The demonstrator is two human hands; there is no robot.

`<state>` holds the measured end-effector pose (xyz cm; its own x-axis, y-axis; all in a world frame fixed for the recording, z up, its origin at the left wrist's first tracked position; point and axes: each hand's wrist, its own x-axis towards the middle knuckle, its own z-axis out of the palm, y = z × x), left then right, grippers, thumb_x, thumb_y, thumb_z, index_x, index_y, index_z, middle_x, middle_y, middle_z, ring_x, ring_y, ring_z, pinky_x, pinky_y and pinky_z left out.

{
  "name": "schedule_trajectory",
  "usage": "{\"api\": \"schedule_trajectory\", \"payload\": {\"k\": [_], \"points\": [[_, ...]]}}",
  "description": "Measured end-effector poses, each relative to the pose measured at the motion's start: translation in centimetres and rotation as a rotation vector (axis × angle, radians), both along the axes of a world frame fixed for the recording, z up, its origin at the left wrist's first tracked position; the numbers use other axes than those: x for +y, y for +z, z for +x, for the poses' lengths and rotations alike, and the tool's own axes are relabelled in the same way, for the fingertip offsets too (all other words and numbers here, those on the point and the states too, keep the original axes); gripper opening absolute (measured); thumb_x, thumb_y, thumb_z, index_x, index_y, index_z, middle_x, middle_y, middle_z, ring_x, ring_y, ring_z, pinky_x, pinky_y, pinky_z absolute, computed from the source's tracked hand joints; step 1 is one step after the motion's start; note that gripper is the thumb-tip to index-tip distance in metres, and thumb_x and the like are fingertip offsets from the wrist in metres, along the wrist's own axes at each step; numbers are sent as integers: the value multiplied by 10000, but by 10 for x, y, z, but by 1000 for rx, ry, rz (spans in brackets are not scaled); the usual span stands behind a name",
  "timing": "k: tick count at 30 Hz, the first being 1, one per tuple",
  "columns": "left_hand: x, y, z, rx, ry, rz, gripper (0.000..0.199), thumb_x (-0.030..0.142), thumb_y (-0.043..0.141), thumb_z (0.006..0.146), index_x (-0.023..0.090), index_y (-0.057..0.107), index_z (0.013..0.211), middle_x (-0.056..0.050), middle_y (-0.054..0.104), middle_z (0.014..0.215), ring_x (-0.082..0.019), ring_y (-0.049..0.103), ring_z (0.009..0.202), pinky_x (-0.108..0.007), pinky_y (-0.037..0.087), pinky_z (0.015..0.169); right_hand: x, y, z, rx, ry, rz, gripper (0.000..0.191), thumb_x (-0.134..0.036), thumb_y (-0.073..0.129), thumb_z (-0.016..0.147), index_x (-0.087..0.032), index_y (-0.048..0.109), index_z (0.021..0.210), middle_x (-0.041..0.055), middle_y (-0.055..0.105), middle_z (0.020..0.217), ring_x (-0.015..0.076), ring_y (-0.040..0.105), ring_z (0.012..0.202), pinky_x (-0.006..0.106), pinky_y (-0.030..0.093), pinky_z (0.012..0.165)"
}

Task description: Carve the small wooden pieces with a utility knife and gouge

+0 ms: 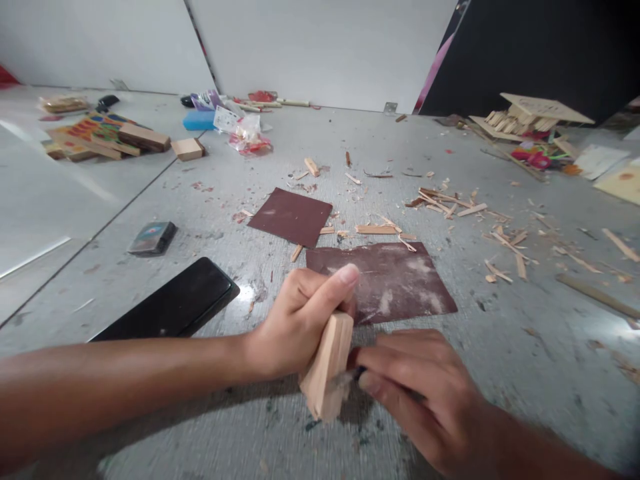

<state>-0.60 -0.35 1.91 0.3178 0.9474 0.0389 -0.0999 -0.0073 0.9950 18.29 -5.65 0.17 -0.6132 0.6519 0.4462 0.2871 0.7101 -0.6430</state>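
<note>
Upright on the grey surface, slightly tilted, stands a pale wooden block point(329, 373) with cut facets. My left hand point(305, 320) is wrapped round its top, thumb raised. My right hand point(425, 393) is closed round the dark handle of a small knife point(345, 379), whose blurred blade lies against the block's right side. Just behind the hands is a brown sandpaper sheet point(400, 280) with pale dust on it. A second, darker sandpaper sheet point(291, 217) lies farther back to the left.
A black phone point(175, 300) and a small box point(153, 239) lie at the left. Wood shavings point(450, 201) are scattered right and behind. Wooden blocks point(144, 137) and plastic packets point(247, 133) sit at the back left; a stick-and-board pile point(525, 123) is back right.
</note>
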Motion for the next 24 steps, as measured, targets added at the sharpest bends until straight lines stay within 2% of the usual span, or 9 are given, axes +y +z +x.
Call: {"api": "schedule_trajectory", "payload": {"k": [3,5,8,10,12,15,21,24], "points": [[9,6,-4,-23,129,18,639,609,594,932,178,484,473,26,432,430,-78,362,399,-238,272,406,-3,-5,-1,-115,104,-4,278,-235,477,1039,-149,713,918,-9,578,630,155,497,538,334,347,534],[11,7,-4,-22,147,60,649,596,589,945,176,474,463,29,419,426,-73,351,400,-237,259,406,-1,-5,1,-118,123,-9,260,-227,482,1032,-141,717,958,-6,571,645,159,491,557,338,332,542],[9,1,-3,-13,66,69,664,577,537,988,174,455,467,34,396,431,-68,323,408,-239,250,413,7,1,7,-36,91,33,206,-210,519,1013,-132,708,1033,-10,566,660,153,492,562,328,340,543],[5,-5,-2,-13,16,90,670,580,505,1007,173,453,477,30,397,447,-72,324,423,-246,259,425,12,7,11,20,43,55,194,-200,524,1010,-143,698,1074,-5,616,694,147,544,580,313,397,568],[1,-10,-1,-1,-29,131,680,587,473,1021,175,429,482,28,386,467,-79,325,445,-256,264,442,15,13,15,34,-43,41,195,-174,512,1013,-175,684,1106,8,713,811,143,643,680,290,470,656],[-5,-13,-1,35,-92,200,666,572,431,1043,179,379,507,28,365,505,-86,323,481,-265,267,469,17,19,16,8,-167,22,219,-151,504,1019,-233,670,1136,4,776,997,139,718,861,264,506,764],[-13,-13,1,29,-162,264,593,455,390,1082,183,336,558,30,381,554,-88,332,510,-263,286,494,16,20,13,11,-133,-32,197,-164,515,1019,-245,664,1119,-29,755,891,129,719,823,262,503,732],[-15,-12,1,36,-170,294,578,411,379,1092,178,352,563,32,393,557,-87,342,514,-260,296,507,16,21,12,16,-106,-36,187,-149,531,1010,-236,672,1097,-26,765,911,130,711,802,270,502,730]]}}
